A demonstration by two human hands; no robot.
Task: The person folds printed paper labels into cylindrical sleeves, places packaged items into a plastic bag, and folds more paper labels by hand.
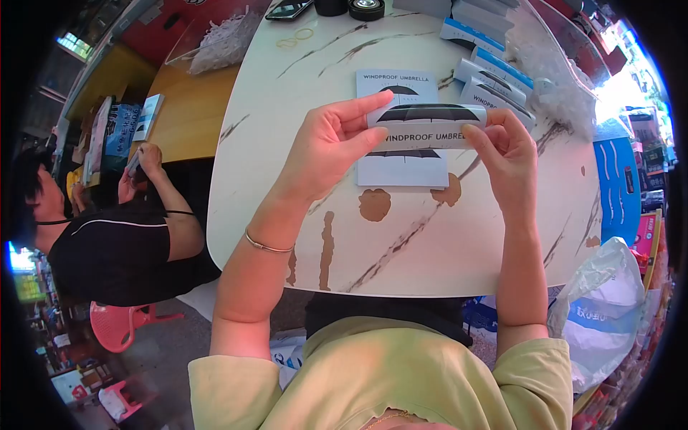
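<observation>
Between my two hands, above the table, is a printed paper sleeve [428, 135], curled over and reading "WINDPROOF UMBRELLA". My left hand [340, 140] pinches its left end with thumb and fingers. At the right end, my right hand [507, 143] grips it the same way. Beneath it lies a stack of flat printed sheets [408, 174] with the same umbrella picture, partly covered by my hands and the sleeve. Several rolled paper sleeves [494, 82] rest to the upper right, beside a heap of clear plastic bags [548, 64].
The marble-patterned table [287, 165] has brown worn patches. A phone [289, 8], rubber bands [295, 38] and a tape roll [366, 8] are at the far edge. A co-worker [122, 244] sits at left by a wooden table [190, 107]. A white plastic bag [600, 315] hangs at right.
</observation>
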